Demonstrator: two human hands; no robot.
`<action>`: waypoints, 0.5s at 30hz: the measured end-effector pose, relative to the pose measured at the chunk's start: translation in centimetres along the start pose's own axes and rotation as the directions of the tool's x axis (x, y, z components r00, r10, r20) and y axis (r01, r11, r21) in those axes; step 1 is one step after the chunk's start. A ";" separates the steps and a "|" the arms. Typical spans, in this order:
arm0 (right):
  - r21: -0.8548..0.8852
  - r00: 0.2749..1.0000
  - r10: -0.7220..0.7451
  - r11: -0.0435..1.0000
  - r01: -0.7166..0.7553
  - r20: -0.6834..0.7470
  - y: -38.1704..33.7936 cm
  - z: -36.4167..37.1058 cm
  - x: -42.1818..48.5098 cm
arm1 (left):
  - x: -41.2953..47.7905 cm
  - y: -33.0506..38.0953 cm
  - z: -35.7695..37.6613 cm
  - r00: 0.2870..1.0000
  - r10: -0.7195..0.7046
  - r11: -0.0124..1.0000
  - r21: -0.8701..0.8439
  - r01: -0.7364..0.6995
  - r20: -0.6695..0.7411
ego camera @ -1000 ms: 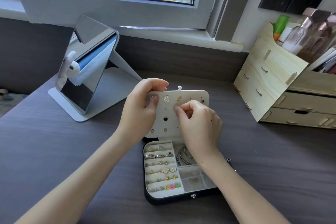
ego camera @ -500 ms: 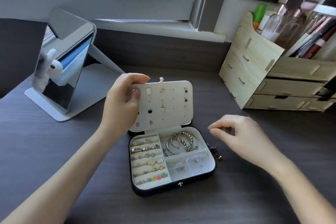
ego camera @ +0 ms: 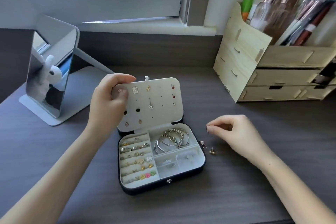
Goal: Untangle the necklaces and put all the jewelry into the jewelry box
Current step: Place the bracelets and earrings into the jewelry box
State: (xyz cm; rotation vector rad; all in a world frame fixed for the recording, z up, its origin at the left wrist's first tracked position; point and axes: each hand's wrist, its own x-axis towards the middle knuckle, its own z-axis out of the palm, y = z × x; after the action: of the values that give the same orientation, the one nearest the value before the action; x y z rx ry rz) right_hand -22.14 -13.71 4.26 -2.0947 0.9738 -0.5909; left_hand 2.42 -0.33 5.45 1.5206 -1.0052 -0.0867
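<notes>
Open jewelry box [ego camera: 154, 186] on dark desk [ego camera: 236, 196], both hands engaged.
Right hand [ego camera: 236, 134], beside box, pinches small earring [ego camera: 207, 128]; gold stud [ego camera: 212, 151] loose on desk nearby. Left hand [ego camera: 107, 103] grips raised earring panel [ego camera: 163, 103] at top-left corner. Mirror [ego camera: 49, 85] behind, left.

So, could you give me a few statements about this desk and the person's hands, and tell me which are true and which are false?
1. The left hand grips the earring panel by its upper left corner. True.
2. The right hand holds nothing. False: its fingertips pinch a small earring above the desk.
3. The bangles lie in the back right compartment of the jewelry box. True.
4. Every earring is already stored away. False: a gold stud earring lies on the desk, right of the jewelry box.
</notes>
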 end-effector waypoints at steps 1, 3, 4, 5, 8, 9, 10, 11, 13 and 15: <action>0.141 0.999 0.041 0.989 -0.040 -0.003 -0.3 -0.1 0.1 | 0.1 0.0 0.0 1.000 0.003 1.000 0.004 -0.003 0.011; 0.413 0.991 0.126 0.901 -0.132 0.041 -1.2 -0.1 0.5 | 0.2 0.3 0.0 0.999 0.002 1.000 0.012 -0.002 0.043; 0.518 0.985 0.156 0.837 -0.174 0.080 -1.7 0.1 0.8 | 0.3 0.5 0.0 0.998 0.000 1.000 0.012 -0.001 0.066; 0.599 0.977 0.170 0.772 -0.212 0.127 -2.3 0.3 1.0 | 0.3 0.7 0.1 0.996 0.006 1.000 0.014 -0.007 0.090; 0.696 0.963 0.141 0.668 -0.262 0.228 -4.5 1.8 1.8 | 0.1 1.4 0.5 0.989 0.029 0.999 0.017 -0.031 0.142; 0.701 0.966 0.121 0.668 -0.251 0.230 -5.3 2.4 2.0 | 0.0 1.6 0.6 0.988 0.035 0.999 0.026 -0.039 0.147; 0.694 0.972 0.103 0.685 -0.222 0.209 -6.1 3.0 2.3 | -0.1 1.6 0.6 0.989 0.053 0.996 0.059 -0.062 0.141; 0.680 0.981 0.084 0.710 -0.182 0.174 -7.0 3.6 2.5 | -0.3 1.6 0.7 0.987 0.080 0.990 0.101 -0.094 0.138; 0.653 0.994 0.042 0.751 -0.098 0.101 -8.5 5.0 2.9 | -0.5 1.6 0.7 0.978 0.157 0.969 0.170 -0.180 0.138; 0.629 0.999 0.006 0.776 -0.029 0.038 -9.5 6.1 3.2 | -0.6 1.5 0.7 0.971 0.202 0.959 0.177 -0.222 0.127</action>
State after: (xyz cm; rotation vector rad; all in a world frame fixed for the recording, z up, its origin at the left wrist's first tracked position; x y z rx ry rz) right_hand -11.89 -9.42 8.20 -1.4798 0.6458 -0.7483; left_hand 0.80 -0.33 6.27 1.5827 -1.2881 0.0823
